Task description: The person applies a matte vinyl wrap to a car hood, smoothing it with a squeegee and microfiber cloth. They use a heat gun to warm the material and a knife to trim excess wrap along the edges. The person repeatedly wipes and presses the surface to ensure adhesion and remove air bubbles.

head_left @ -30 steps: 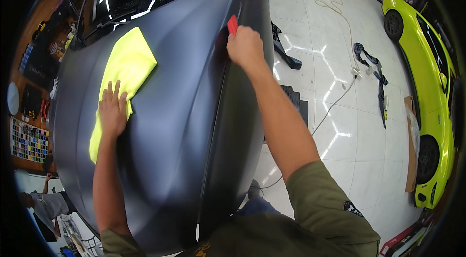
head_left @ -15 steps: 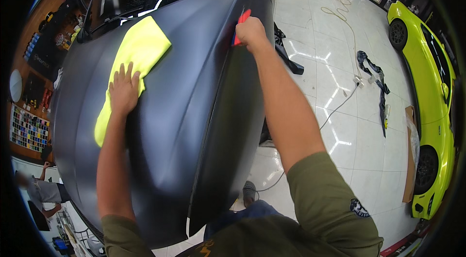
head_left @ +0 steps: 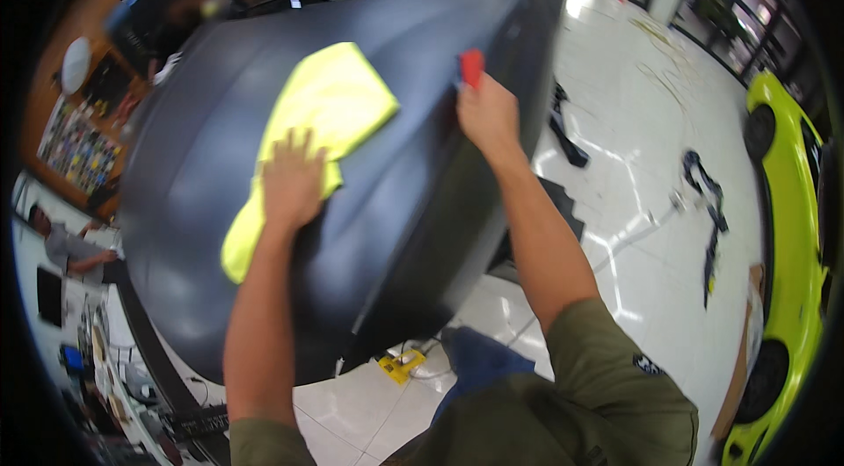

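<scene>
My left hand lies with fingers spread on a bright yellow-green cloth, which rests on the matte dark grey hood of a car. To its right, my right hand grips a small red tool, probably a flat squeegee, held at the hood's right seam. The tool's working edge is hard to make out, as the picture is blurred.
Another person is at the left by a cluttered bench. A lime-green car lines the right. Dark strips, cables and a yellow tool lie on the tiled floor. A board of coloured samples is at upper left.
The view has swung, shifting hood and hands rightward and showing more of the car's front and the yellow floor tool. My left hand stays on the cloth; my right still holds the red tool.
</scene>
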Motion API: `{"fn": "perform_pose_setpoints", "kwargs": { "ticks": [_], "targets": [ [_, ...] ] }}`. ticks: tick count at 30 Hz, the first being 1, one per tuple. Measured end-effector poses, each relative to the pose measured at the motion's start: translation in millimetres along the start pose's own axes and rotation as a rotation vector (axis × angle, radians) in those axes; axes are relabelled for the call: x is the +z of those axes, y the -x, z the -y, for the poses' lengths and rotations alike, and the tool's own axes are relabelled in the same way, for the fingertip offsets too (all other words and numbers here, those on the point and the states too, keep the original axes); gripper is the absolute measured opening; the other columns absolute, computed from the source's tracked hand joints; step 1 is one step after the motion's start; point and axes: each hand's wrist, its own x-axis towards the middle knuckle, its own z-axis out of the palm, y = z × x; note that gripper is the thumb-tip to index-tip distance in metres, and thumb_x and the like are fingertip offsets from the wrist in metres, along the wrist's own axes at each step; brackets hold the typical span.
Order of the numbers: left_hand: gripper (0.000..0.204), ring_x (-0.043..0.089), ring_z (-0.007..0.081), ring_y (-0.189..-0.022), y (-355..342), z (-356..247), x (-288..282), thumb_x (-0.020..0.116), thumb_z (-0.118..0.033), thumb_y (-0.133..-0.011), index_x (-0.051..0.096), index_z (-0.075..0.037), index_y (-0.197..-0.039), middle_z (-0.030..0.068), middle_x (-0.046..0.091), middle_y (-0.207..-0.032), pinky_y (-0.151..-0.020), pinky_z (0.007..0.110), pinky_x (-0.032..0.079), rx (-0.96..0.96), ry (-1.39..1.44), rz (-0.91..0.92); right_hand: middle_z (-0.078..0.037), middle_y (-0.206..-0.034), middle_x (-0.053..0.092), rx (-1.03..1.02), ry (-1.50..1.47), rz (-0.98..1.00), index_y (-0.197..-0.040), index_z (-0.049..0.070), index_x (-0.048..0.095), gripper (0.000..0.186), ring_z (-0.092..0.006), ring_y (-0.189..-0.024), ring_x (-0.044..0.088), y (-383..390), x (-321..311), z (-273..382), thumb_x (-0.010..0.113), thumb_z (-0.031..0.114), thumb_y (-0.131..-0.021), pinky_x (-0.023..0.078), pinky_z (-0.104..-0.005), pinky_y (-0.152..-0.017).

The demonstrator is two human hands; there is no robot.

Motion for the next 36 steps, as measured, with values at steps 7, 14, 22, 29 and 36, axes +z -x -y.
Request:
{"fn": "perform_pose_setpoints", "kwargs": {
  "ticks": [7,14,22,29,36],
  "targets": [
    [0.057,0.023,0.0372,-0.141,36.4,29.2,-11.2,0.028,-0.049,-0.100,0.033,-0.018,-0.147,0.0129,0.025,-0.155,-0.113,0.054,0.018,-0.158,0.145,-0.038,-0.027,-0.102,0.064,0.276,-0.027,0.026,-0.097,-0.004,0.063,0.023,-0.0419,-0.098,0.062,-43.6,2.8,-4.3,0.055,0.012,-0.083,0.049,-0.0463,-0.087],
    [0.057,0.021,0.0356,-0.142,11.5,3.8,-17.6,0.026,-0.048,-0.100,0.033,-0.018,-0.148,0.0111,0.023,-0.155,-0.114,0.053,0.015,-0.153,0.149,-0.005,-0.026,-0.102,0.065,0.490,-0.262,0.077,-0.097,-0.009,0.063,0.026,-0.0365,-0.088,0.067,-107.0,1.4,-50.1,0.053,0.006,-0.079,0.055,-0.0406,-0.074],
    [0.054,0.024,0.0353,-0.141,-32.9,14.5,-9.5,0.029,-0.048,-0.099,0.035,-0.022,-0.146,0.0090,0.025,-0.155,-0.114,0.052,0.017,-0.177,0.124,-0.062,-0.023,-0.089,0.066,0.560,-0.719,-0.117,-0.092,-0.011,0.061,0.022,-0.0323,-0.074,0.068,-94.5,4.3,-79.0,0.052,0.008,-0.082,0.054,-0.0412,-0.060],
    [0.054,0.028,0.0379,-0.139,-46.0,15.5,2.9,0.029,-0.045,-0.100,0.035,-0.020,-0.147,0.0114,0.026,-0.154,-0.112,0.052,0.022,-0.211,0.061,-0.064,-0.029,-0.100,0.064,0.351,-0.253,0.025,-0.097,-0.009,0.060,0.027,-0.0424,-0.101,0.061,-90.9,-1.9,-48.5,0.053,0.015,-0.086,0.048,-0.0464,-0.087],
    [0.054,0.030,0.0397,-0.136,-104.4,0.9,14.9,0.029,-0.044,-0.100,0.030,-0.018,-0.148,0.0172,0.026,-0.153,-0.110,0.050,0.025,-0.377,0.000,-0.033,-0.015,-0.088,0.064,0.517,-0.544,0.142,-0.094,-0.002,0.058,0.016,-0.0226,-0.070,0.064,-204.3,14.0,-146.6,0.053,0.011,-0.087,0.049,-0.0351,-0.050]
  ]
}}
